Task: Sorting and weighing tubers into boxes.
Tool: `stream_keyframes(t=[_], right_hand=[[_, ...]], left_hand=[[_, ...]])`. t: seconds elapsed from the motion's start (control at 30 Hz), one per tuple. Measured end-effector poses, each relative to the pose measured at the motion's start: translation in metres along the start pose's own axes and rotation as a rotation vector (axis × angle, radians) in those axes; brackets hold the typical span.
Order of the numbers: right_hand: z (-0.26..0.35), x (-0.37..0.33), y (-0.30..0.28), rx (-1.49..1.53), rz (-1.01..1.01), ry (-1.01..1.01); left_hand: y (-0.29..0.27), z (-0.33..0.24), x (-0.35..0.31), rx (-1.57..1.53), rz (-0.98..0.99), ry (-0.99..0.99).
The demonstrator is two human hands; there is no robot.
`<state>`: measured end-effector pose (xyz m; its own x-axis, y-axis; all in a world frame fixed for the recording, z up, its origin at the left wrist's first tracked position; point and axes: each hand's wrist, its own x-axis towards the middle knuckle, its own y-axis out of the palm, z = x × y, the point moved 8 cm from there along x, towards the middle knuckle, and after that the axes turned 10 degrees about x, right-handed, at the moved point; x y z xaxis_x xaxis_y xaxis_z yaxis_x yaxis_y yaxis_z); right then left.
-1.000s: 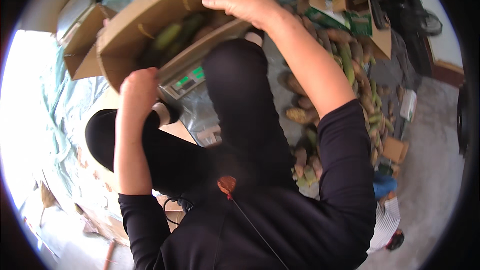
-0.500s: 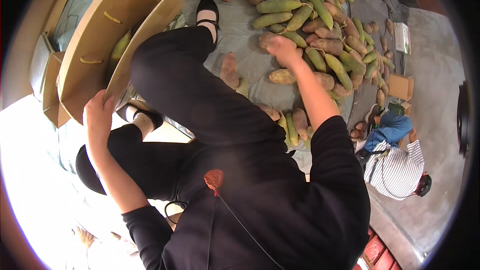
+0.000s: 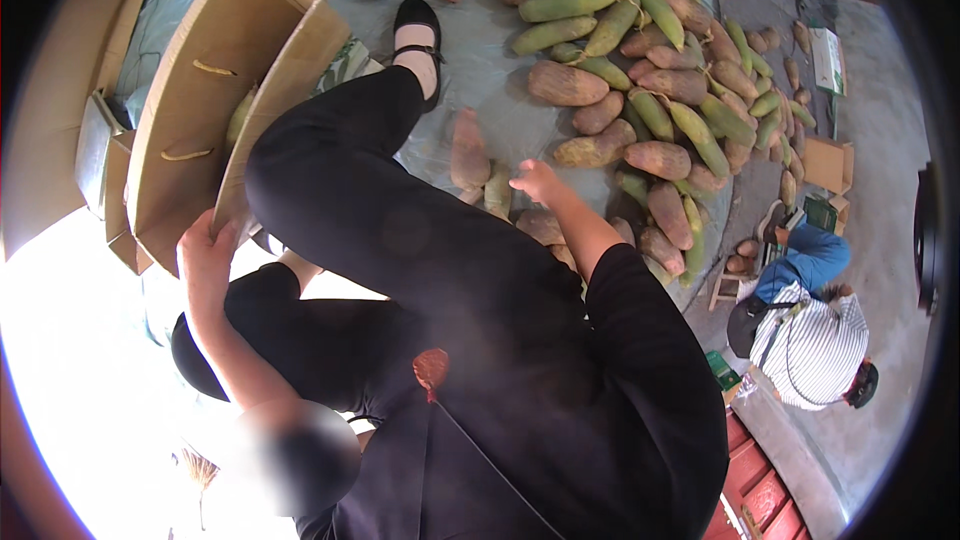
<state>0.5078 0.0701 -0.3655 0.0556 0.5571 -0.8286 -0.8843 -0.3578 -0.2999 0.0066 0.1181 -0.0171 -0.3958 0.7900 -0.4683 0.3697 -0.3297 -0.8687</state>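
Observation:
My left hand (image 3: 207, 258) is closed around the near edge of a tall open cardboard box (image 3: 185, 120). The box leans beside my knee, with rope handles on its wall and a green radish (image 3: 241, 118) partly visible inside. My right hand (image 3: 537, 181) is over the sheet with its fingers apart, and nothing shows in it. Closest to it are a short pale-green radish (image 3: 497, 190) and a reddish-brown radish (image 3: 469, 150). Beyond it lies a heap of long green radishes (image 3: 700, 137) and reddish-brown ones (image 3: 568, 83), dusty with soil.
A plastic sheet (image 3: 480, 60) covers the floor. My shoe (image 3: 415, 35) stands between the box and the heap. Another cardboard box (image 3: 828, 165) sits at the right, near a person in a striped shirt (image 3: 815, 350). A broom (image 3: 200, 468) lies at lower left.
My right hand has drawn back from a reddish-brown radish in the heap toward my body. My left hand keeps its hold on the box edge. The whole view has shifted slightly.

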Motion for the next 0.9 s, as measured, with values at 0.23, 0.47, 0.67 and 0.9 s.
stream_keyframes(t=[0.23, 0.47, 0.67, 0.9], right_hand=[[0.048, 0.019, 0.026, -0.239, 0.027, -0.352], [0.038, 0.031, 0.027, -0.310, 0.103, -0.252], [0.047, -0.004, 0.021, -0.003, 0.067, 0.057], [0.062, -0.036, -0.009, 0.066, 0.053, -0.151]], left_hand=[[-0.011, -0.007, -0.007, 0.044, -0.088, 0.098], [-0.010, -0.007, -0.006, 0.065, -0.092, 0.076], [-0.012, 0.001, -0.013, 0.145, -0.141, 0.095], [-0.010, 0.002, -0.017, 0.163, -0.112, 0.094]])
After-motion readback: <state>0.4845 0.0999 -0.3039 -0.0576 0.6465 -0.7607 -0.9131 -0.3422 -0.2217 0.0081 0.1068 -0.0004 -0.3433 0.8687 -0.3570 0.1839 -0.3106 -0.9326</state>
